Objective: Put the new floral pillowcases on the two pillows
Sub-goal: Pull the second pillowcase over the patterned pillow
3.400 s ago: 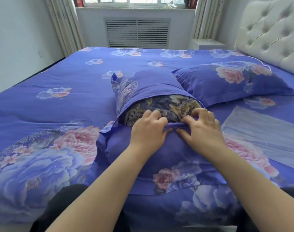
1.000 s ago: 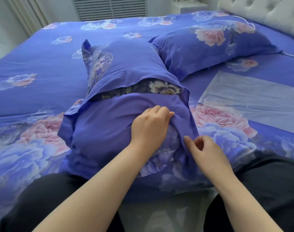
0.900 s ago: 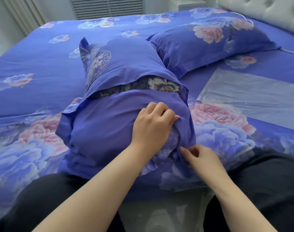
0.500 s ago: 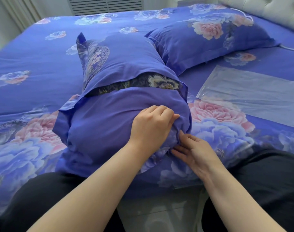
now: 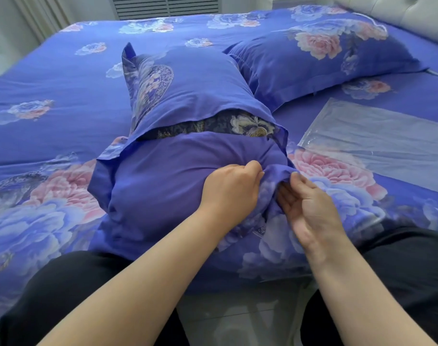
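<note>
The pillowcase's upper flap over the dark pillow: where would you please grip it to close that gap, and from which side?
Pinch the upper flap at its free hem, near the middle just above the exposed dark pillow. Come from the near side, over the tucked lower panel, since the hem lies loose and faces the person, so it can probably be drawn towards them.

Half-cased pillow [image 5: 188, 186] beside cased pillow [image 5: 320, 58]

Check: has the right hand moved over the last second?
Yes. The right hand has risen to the pillowcase corner, closing on the left hand.
</note>
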Available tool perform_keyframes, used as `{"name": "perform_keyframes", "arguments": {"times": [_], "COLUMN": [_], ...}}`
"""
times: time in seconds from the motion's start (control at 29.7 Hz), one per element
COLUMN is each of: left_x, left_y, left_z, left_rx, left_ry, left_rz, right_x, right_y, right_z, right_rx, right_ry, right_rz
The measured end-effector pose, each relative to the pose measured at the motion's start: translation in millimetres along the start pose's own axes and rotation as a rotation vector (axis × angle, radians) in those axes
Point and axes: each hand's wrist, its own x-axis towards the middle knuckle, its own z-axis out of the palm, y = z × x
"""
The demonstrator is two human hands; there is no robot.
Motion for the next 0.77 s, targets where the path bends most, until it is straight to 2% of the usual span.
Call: {"name": "perform_keyframes", "arguments": {"times": [0.07, 0.17, 0.27, 0.34, 0.4, 0.5, 0.57, 0.61, 0.67, 0.77], "left_x": [1, 9, 16, 16, 13, 12, 10, 9, 9, 16], "left_y": [-4, -9, -9, -5, -1, -3, -6, -8, -14, -26], "left_z": [-1, -2, -9, -18, -25, -29, -28, -26, -21, -9], "left_rx": [-0.069, -0.193, -0.338, -0.332, -0.174, -0.101, -0.120, -0.118, -0.038, 0.085], "left_ry": [0.015, 0.024, 0.061, 0.150, 0.215, 0.248, 0.204, 0.182, 0.157, 0.097], "left_rz": [-0.118, -0.265, -0.345, -0.273, -0.133, -0.061, -0.049, -0.041, -0.019, 0.039], "right_x": [-2, -8, -2, 2, 7, 16, 24, 29, 39, 53], "right_y": [13, 29, 37, 44, 46, 41, 35, 31, 22, 6], "right_z": [7, 3, -4, -7, -9, 1, 16, 25, 40, 51], "right_rx": [-0.327, -0.712, -1.214, -1.497, -1.603, -1.726, -1.826, -1.908, -2.059, -2.081], "right_ry": [-0.063, -0.247, -0.276, -0.260, -0.224, -0.128, -0.102, -0.131, -0.270, -0.522], "right_rz": [-0.264, -0.461, -0.735, -0.913, -1.022, -1.197, -1.199, -1.131, -0.945, -0.741]}}
